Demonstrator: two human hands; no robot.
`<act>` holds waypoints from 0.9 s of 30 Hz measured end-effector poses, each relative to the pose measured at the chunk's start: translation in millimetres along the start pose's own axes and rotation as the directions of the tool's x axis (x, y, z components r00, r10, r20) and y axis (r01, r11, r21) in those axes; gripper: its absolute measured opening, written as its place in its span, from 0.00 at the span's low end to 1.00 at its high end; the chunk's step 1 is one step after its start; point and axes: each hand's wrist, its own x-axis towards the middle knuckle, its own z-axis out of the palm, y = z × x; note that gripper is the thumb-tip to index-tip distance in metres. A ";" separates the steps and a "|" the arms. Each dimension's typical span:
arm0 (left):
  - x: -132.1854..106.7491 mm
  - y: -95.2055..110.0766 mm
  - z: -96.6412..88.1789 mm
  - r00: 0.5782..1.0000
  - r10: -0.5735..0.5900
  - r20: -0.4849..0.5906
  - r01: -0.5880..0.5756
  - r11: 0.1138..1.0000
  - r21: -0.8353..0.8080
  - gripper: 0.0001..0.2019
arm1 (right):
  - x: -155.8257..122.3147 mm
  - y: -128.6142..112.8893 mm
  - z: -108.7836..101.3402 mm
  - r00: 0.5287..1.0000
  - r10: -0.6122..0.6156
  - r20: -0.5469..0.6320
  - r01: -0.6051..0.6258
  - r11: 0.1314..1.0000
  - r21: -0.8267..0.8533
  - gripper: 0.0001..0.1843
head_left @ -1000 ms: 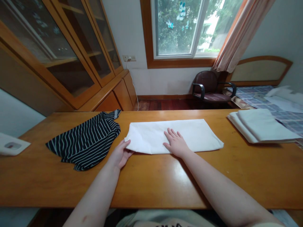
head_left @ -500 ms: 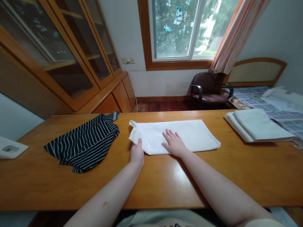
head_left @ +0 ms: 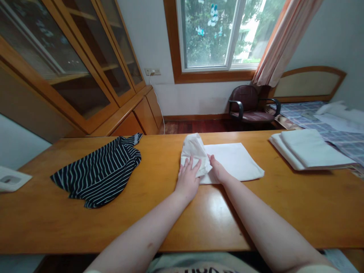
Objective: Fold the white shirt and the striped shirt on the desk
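A white folded cloth lies on the wooden table in front of me. My left hand grips its left end, which is lifted and swung over toward the right. My right hand rests on the cloth's middle at the fold line, its fingers partly hidden under the raised flap. A black-and-white striped garment lies crumpled to the left, apart from both hands.
A stack of folded white cloths sits at the table's right end. A white object lies at the far left edge. Behind the table are a dark armchair, wooden cabinets, a window and a bed.
My left hand took hold of the cloth's left end and carried it up and rightward, folding it over. My right hand stayed on the cloth's middle, now partly covered by the flap.
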 end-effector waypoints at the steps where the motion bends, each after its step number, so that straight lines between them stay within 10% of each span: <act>1: -1.4 2.5 3.2 0.999 0.021 0.046 -0.025 0.996 0.087 0.33 | 0.5 0.2 0.2 1.000 0.000 -0.007 0.001 0.996 0.088 0.39; 7: -6.3 5.3 22.4 0.986 0.038 0.164 -0.087 0.950 0.301 0.33 | 0.1 -10.0 -4.9 0.978 -0.014 -0.206 -0.016 0.990 -0.143 0.26; 11: -3.8 4.3 25.6 0.986 0.013 0.168 -0.058 0.962 0.268 0.34 | -4.7 -21.5 -9.5 0.936 0.041 -0.350 -0.284 0.678 -0.678 0.20; 14: -4.7 5.0 21.6 0.978 0.014 0.209 -0.061 0.973 0.224 0.38 | -6.0 -25.9 -11.5 0.953 0.110 -0.283 -0.298 0.510 -0.807 0.18; 20: -12.8 -3.2 -15.2 0.893 0.101 0.438 -0.090 0.995 -0.046 0.42 | -2.1 -22.2 -13.6 0.972 0.119 -0.201 -0.233 0.502 -0.833 0.13; 24: -2.3 -34.9 -48.0 0.974 -0.103 0.204 0.151 0.959 -0.240 0.24 | 0.6 -17.9 -15.6 0.994 0.057 -0.094 -0.110 0.512 -0.852 0.13; 27: 8.5 -66.7 -65.3 0.942 -0.300 -0.151 0.287 0.953 -0.101 0.27 | 2.1 -19.0 -18.3 0.999 0.046 0.019 -0.010 0.549 -0.836 0.10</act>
